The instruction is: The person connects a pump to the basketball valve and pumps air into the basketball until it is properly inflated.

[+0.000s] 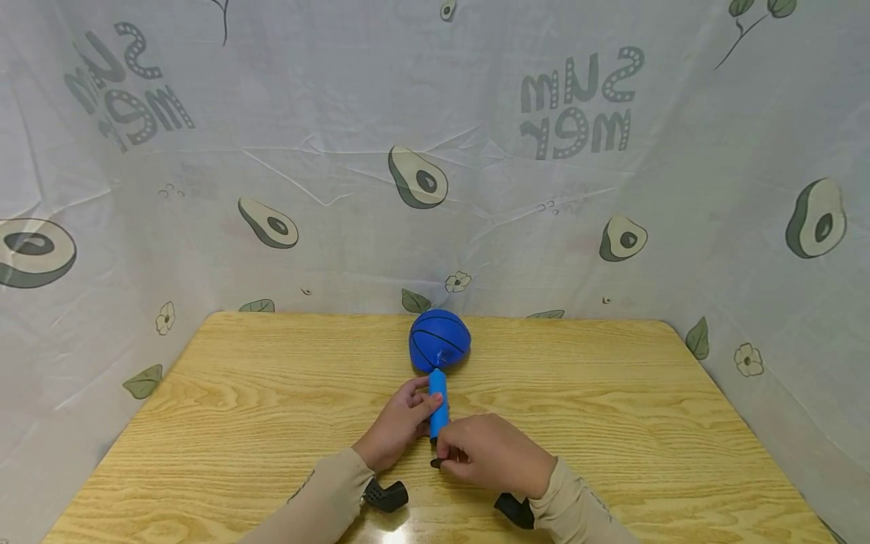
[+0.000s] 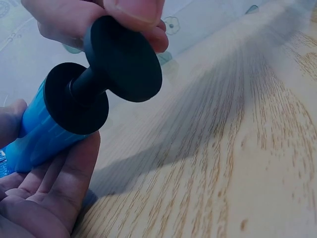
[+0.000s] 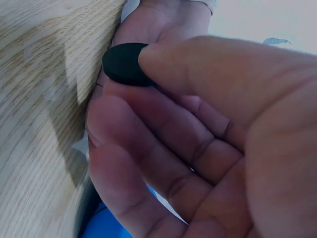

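In the head view a small blue hand pump points away from me, its far tip at a blue ball with black lines. The ball looks partly deflated, with a creased dent on its near side. My left hand holds the pump's barrel between thumb and fingers. With thumb and forefinger, my right hand pinches the round black handle at the near end. Between that handle and the barrel's black end cap, the left wrist view shows a short length of black shaft. The handle's disc also shows under my right thumb.
A light wood-grain table lies under the hands. Behind it and along both sides hangs a pale curtain printed with avocados and lettering. Black wrist devices sit below both sleeves.
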The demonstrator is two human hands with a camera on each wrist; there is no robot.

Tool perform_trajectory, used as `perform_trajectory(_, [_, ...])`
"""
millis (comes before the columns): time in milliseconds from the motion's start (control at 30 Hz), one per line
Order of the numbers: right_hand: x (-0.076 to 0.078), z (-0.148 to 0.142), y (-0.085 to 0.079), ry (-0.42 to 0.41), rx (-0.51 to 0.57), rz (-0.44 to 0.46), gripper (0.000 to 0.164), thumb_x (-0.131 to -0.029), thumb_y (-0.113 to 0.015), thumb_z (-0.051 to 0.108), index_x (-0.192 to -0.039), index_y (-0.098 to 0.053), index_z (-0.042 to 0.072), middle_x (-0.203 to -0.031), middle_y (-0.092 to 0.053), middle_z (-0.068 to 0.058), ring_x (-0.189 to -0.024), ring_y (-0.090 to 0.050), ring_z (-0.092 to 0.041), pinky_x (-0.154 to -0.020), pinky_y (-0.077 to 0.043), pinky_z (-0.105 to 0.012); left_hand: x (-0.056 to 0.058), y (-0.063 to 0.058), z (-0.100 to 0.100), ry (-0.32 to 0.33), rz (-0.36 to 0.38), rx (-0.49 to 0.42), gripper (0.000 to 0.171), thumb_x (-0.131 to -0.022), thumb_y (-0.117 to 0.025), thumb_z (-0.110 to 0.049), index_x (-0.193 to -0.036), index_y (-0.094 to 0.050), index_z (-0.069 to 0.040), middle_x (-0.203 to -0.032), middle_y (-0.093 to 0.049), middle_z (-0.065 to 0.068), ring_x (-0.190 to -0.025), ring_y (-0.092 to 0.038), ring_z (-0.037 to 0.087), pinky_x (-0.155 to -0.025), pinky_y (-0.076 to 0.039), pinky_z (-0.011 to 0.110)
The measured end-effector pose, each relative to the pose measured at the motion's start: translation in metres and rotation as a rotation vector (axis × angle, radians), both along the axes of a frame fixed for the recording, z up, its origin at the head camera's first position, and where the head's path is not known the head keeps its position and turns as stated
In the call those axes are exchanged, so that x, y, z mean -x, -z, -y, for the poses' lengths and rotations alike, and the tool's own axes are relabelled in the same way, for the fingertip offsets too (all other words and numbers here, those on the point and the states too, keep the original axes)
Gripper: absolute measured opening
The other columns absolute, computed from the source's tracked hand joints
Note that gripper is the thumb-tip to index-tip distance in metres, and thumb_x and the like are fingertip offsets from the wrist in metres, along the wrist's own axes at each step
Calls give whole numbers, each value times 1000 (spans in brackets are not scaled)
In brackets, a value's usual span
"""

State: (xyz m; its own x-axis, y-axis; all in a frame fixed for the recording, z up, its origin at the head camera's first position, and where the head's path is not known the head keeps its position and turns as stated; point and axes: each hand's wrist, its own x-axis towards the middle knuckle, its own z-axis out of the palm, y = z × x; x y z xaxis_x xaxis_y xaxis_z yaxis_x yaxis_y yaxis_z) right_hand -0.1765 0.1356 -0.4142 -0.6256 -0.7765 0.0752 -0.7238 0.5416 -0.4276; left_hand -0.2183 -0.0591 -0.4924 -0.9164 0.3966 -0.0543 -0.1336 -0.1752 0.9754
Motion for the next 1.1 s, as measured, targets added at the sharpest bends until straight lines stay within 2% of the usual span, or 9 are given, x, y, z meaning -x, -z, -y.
perform_trajectory(200, [0, 0, -3, -32, -25, 59, 11, -95, -77, 15, -88, -71, 21, -78, -58, 20, -67, -49, 8, -63, -44, -12, 1, 0, 0, -1, 1, 9, 60, -110, -56, -22, -156, -28, 3, -108, -64, 8, -96, -67, 15, -83, -57, 28])
perform_trajectory(367, [-3, 1, -5, -102, -38, 113, 15, -95, -77, 15, -85, -69, 24, -75, -56, 22, -66, -50, 9, -62, -44, -11, 1, -1, 1, -5, 19, -3, 60, -110, -54, -23, -157, -26, 3, -115, -64, 12, -98, -68, 18, -88, -58, 32])
perform_trajectory(600, [-6, 2, -4, -230, -9, 205, 11, -97, -76, 17, -87, -72, 22, -78, -62, 22, -68, -53, 14, -63, -47, -8, 0, -2, 2, -19, 41, -27, 60, -111, -53, -23, -157, -25, 4, -124, -63, 21, -103, -69, 21, -92, -59, 37])
perform_trajectory(800, [-8, 2, -5, -320, 13, 253, 9, -98, -74, 16, -90, -73, 19, -78, -64, 20, -68, -51, 17, -63, -49, -7, 0, -2, 1, -28, 56, -46, 61, -111, -53, -23, -157, -24, 4, -125, -63, 22, -103, -69, 21, -90, -59, 35])
perform_trajectory(933, [-9, 2, -6, -338, 9, 286, 8, -98, -73, 16, -90, -73, 18, -78, -63, 20, -68, -51, 18, -63, -49, -8, 1, -1, 1, -29, 67, -56, 61, -110, -54, -23, -157, -25, 4, -123, -64, 20, -101, -69, 20, -88, -59, 33])
perform_trajectory(1100, [-8, 1, -7, -307, 7, 261, 11, -97, -75, 19, -87, -73, 20, -76, -60, 22, -66, -49, 16, -61, -47, -8, 2, -1, 1, -38, 79, -74, 64, -109, -57, -23, -157, -25, 4, -120, -64, 18, -100, -68, 18, -85, -59, 31])
